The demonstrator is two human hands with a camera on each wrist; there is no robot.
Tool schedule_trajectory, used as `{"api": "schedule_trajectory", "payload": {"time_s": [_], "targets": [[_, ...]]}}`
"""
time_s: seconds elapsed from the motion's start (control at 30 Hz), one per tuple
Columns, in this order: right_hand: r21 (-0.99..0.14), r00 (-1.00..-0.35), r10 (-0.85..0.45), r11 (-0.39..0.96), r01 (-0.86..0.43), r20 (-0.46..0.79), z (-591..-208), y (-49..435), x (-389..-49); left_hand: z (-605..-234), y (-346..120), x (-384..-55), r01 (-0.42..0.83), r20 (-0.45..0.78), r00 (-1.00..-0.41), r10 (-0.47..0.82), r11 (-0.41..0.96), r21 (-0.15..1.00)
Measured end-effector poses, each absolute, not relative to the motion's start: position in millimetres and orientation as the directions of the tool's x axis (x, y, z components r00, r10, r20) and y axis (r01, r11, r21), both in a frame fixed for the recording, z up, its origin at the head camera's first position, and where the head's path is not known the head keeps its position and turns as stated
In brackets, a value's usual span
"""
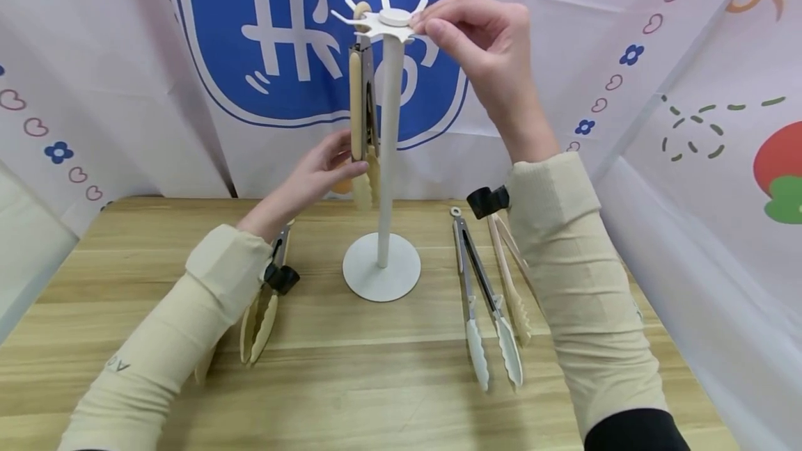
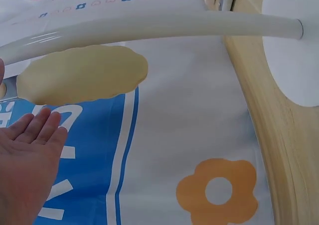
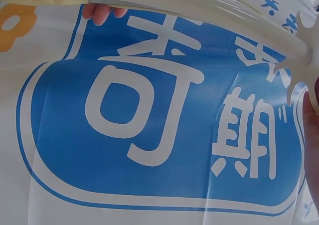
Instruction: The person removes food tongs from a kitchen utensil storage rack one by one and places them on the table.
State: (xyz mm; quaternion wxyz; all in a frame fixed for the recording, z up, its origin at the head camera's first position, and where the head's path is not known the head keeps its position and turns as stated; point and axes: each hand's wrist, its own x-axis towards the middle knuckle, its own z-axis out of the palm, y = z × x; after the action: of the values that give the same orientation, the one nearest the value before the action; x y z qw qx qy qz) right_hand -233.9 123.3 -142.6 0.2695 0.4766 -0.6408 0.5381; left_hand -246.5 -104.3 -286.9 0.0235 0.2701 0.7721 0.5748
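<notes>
A white stand (image 1: 390, 117) with a pronged top rises from a round base. My right hand (image 1: 485, 37) pinches the edge of its top between thumb and forefinger. Beige tongs (image 1: 356, 99) hang by their ring from a prong on the left side, heads downward. Beside their lower handle is my left hand (image 1: 328, 164), thumb in front and fingers behind. In the left wrist view its fingers (image 2: 37, 127) lie straight below the beige tong head (image 2: 84, 74), apart from it. From the right, only fingertips (image 3: 102, 13) of that hand show.
White-tipped tongs (image 1: 482, 298) and pinkish tongs (image 1: 510, 277) lie on the wooden table (image 1: 376, 381) to the right. Other beige-tipped tongs (image 1: 266, 326) lie at left, partly under my left sleeve. A printed cloth (image 1: 288, 165) hangs close behind the stand.
</notes>
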Motion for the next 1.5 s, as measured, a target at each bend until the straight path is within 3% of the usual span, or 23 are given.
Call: {"api": "schedule_trajectory", "payload": {"time_s": [0.2,0.47,0.6,0.8,1.17,1.5], "targets": [[-0.381,-0.372,-0.319,0.036,-0.924,0.872,-140.8,123.3,-232.9,-284.0,-100.1,-247.2,0.384,0.275,-0.838,0.471,0.150,0.911],[-0.186,-0.331,-0.359,0.383,-0.905,0.873,-135.9,121.6,-217.2,-282.7,-100.6,-249.6,0.385,0.286,-0.823,0.491,0.111,0.916],[-0.064,-0.274,-0.404,0.462,-0.884,0.873,-134.6,120.4,-212.6,-282.9,-101.5,-250.0,0.384,0.288,-0.823,0.490,0.103,0.918],[0.007,-0.233,-0.426,0.492,-0.871,0.874,-133.8,119.6,-210.5,-280.4,-100.6,-249.5,0.388,0.309,-0.811,0.497,0.062,0.919],[-0.012,-0.219,-0.417,0.446,-0.895,0.882,-135.9,116.5,-208.0,-279.5,-103.4,-250.5,0.408,0.337,-0.793,0.508,0.032,0.912],[0.079,-0.123,-0.449,0.406,-0.910,0.885,-136.2,111.1,-210.4,-280.5,-105.1,-251.5,0.440,0.381,-0.760,0.527,-0.016,0.898]]}}
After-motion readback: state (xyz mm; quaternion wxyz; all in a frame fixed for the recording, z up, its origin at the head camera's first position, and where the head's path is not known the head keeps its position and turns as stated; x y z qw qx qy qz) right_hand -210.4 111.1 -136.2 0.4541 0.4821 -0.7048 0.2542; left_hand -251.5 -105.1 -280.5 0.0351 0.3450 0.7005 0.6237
